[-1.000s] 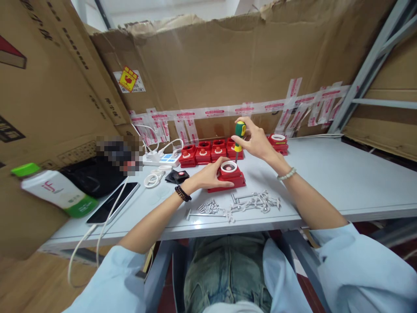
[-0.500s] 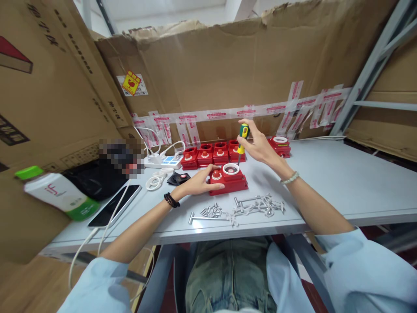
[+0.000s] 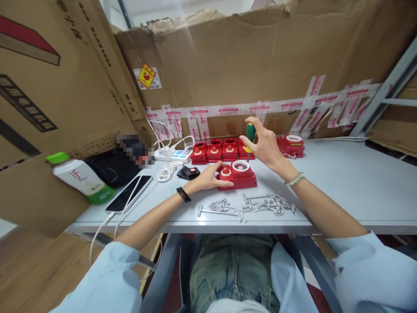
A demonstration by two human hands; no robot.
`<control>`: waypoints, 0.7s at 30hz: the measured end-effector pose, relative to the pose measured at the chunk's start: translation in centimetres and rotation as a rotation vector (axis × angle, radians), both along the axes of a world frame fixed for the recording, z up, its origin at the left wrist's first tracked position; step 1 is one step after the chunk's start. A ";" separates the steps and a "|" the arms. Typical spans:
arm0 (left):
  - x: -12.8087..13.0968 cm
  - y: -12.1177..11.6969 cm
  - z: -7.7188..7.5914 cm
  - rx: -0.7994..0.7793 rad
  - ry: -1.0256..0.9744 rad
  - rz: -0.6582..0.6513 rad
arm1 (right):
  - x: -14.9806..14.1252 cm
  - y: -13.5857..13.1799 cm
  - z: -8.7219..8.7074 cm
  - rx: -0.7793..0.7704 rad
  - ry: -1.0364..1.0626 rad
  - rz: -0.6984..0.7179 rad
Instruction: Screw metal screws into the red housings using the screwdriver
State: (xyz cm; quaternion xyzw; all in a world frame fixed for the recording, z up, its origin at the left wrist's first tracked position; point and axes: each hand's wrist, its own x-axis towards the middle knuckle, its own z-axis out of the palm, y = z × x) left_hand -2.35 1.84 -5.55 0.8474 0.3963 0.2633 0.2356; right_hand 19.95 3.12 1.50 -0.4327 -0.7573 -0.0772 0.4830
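Note:
A red box-shaped housing (image 3: 241, 181) with a white ring (image 3: 240, 166) and a red knob lies in front of me. My left hand (image 3: 211, 177) grips its left end, thumb on the near side and fingers behind the knob. My right hand (image 3: 265, 145) is closed on a green and yellow screwdriver (image 3: 250, 131), held upright with its tip down at the housing's far right corner, behind the ring. Whether the tip sits in a screw is too small to tell. Nearer me lie loose screws (image 3: 221, 205) and several silver T-shaped rods on chains (image 3: 267, 204).
Behind stand several red housings (image 3: 214, 152), one more with a white ring (image 3: 291, 147) to the right. White rings (image 3: 165, 174), a black pouch-like piece (image 3: 188, 173), a power strip (image 3: 177, 154), a phone (image 3: 129, 193) and a bottle (image 3: 81, 179) are at left. A cardboard wall (image 3: 228, 65) closes the back.
The camera view has shifted, so everything appears farther right. My right hand has turned a little around the screwdriver handle. My left hand keeps its hold on the housing.

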 end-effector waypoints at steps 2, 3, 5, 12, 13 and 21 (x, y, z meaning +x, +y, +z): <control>0.0 0.1 -0.2 0.000 -0.015 0.009 | 0.2 -0.1 0.0 -0.030 -0.005 0.035; -0.1 0.1 -0.2 0.002 -0.021 0.009 | 0.5 -0.2 0.1 -0.070 0.006 0.074; -0.1 0.2 -0.3 0.006 -0.028 0.001 | 1.1 -0.3 0.4 -0.155 0.027 0.169; -0.2 0.3 0.1 0.007 0.004 -0.007 | 1.4 -0.4 0.7 -0.124 0.053 0.091; -0.2 0.3 0.1 0.012 0.008 -0.009 | 1.2 -0.3 0.6 -0.108 0.063 0.065; -0.3 0.6 0.0 0.032 0.015 -0.023 | 1.4 -1.2 1.2 0.165 0.290 0.041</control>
